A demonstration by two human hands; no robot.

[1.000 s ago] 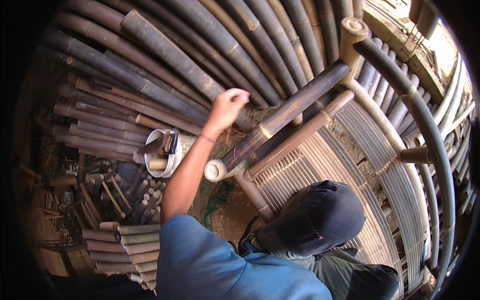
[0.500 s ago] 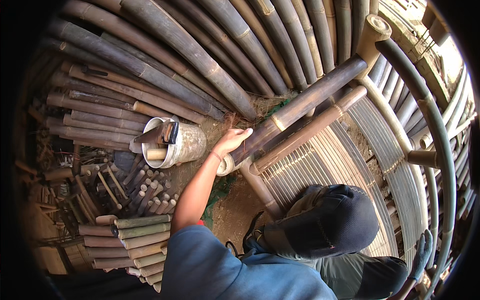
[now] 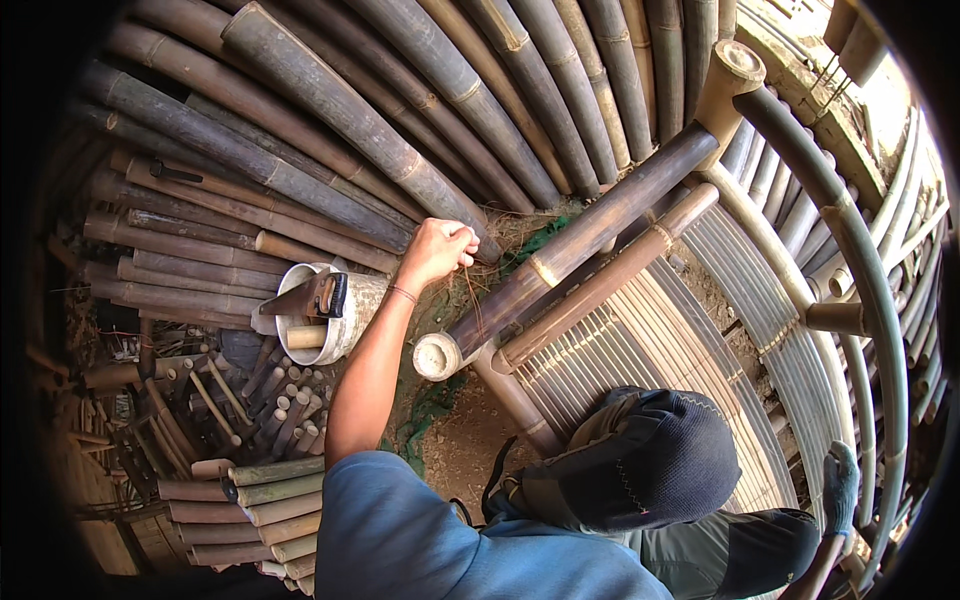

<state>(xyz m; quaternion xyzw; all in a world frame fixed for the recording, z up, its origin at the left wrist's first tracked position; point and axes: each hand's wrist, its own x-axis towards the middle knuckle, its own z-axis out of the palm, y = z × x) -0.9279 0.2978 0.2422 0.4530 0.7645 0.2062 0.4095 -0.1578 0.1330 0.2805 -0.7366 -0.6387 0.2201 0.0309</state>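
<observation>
My bare left hand [image 3: 438,251] is closed in a pinch above the near end of a thick dark bamboo pole [image 3: 590,240]. Thin reddish-brown strands [image 3: 473,300] hang from its fingers toward that pole, which forms part of a bamboo seat frame. Where the strands end I cannot make out. My right hand [image 3: 840,490], in a blue-grey glove, lies at the far right beside the curved bamboo rail [image 3: 885,300], its fingers stretched out and holding nothing visible. Slats of split bamboo [image 3: 640,320] fill the frame beside my knees.
A white bucket [image 3: 365,310] holds a handsaw [image 3: 310,297] and a piece of bamboo. Long bamboo poles [image 3: 340,110] lie ahead and left. Short cut pieces [image 3: 285,500] are stacked at lower left. An upright bamboo post [image 3: 735,80] stands at the frame's far corner.
My left hand has lifted off the dark pole's near end and moved up and left, its fingers now pinched with strands hanging below. The right hand stays beside the rail.
</observation>
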